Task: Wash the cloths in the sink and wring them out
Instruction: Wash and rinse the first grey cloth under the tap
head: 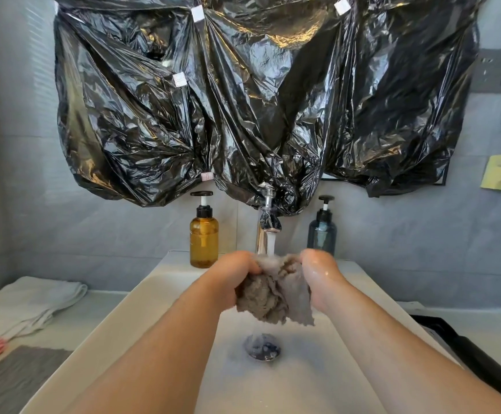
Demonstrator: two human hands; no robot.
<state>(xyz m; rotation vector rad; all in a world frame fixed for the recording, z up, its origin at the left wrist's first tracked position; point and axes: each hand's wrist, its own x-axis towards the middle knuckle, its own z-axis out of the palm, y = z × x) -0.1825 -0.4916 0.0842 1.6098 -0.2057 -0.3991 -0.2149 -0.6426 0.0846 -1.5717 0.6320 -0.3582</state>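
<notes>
Head view shows my left grip [233, 279] and right grip [318, 277] both clamped on the grey cloth [276, 294] under the tap stream [270, 243] above the sink [327, 372], where a hard twist may splash water onto the tabletop [100, 304].

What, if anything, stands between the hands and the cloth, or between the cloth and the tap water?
Nothing visible does. The left hand and right hand both grip the grey cloth directly, and the stream from the faucet falls straight onto it above the sink basin.
</notes>
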